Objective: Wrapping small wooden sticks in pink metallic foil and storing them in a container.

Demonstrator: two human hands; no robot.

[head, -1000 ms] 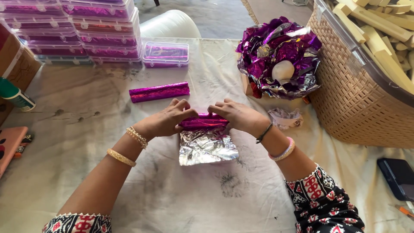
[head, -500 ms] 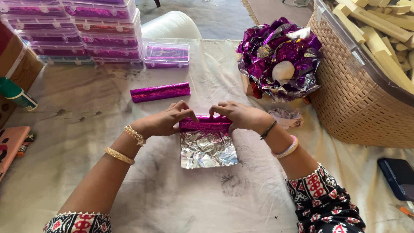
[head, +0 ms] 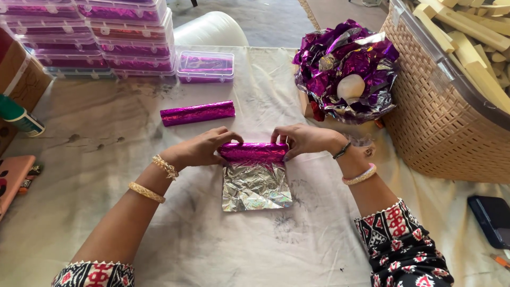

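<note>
From my remote seat I see the fingers of the left hand (head: 199,150) curled down over the left end of a half-rolled purple foil bar (head: 254,152), thumb tucked against its near side, while the right hand (head: 304,140) pinches the right end the same way, fingertips pressing the top edge; both hands are closed onto it, not spread. The roll is a short, straight cylinder-like wrap, glossy magenta and finely crinkled, lying crosswise between the two hands on the cloth. From under it the unrolled sheet (head: 255,186) spreads toward me, showing its silver, heavily creased inner face, roughly square and flat on the table. What is wrapped inside I cannot make out, perhaps a stick. Beyond the fingers, well apart, lies a finished purple roll (head: 197,113), slim and tightly wrapped. The stained white cloth (head: 212,239) covers the whole surface. Farther back, clear plastic boxes (head: 127,37) stand stacked, filled with purple rolls. To the right, a crumpled heap of purple foil (head: 345,69) sits beside a woven tan basket (head: 441,133) holding pale yellow sticks (head: 467,42).
</note>
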